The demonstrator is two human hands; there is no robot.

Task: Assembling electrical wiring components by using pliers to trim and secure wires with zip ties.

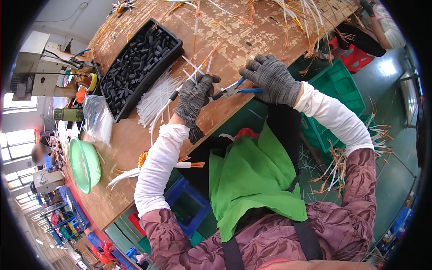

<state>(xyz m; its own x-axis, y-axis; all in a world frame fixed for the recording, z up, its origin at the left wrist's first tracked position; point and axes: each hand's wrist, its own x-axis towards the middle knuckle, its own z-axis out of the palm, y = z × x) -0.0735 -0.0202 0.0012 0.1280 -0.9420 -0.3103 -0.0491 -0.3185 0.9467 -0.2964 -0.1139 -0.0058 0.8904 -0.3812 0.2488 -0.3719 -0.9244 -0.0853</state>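
My left hand (pixel 194 98), in a grey knit glove, is closed around a white cable (pixel 159 115). A black sleeve (pixel 173 95) sits on that cable, and its far end splits into thin wires with bare copper tips. Thin white cable ties cross the cable just beyond my fingers. In my gloved right hand (pixel 272 80) is a pair of blue-handled cutters (pixel 232 90), jaws pointing left toward my left hand. Whether the jaws touch anything is hidden by the left fingers. Loose white cable ties (pixel 155 102) lie left of my left hand.
A black tray (pixel 135 72) full of short black sleeves stands on the worn wooden table (pixel 220 27). Left are a clear plastic bag (pixel 98 118) and green basin (pixel 84 165). Green crates (pixel 339 87) hold wire bundles at right. Another person (pixel 386 28) sits at upper right.
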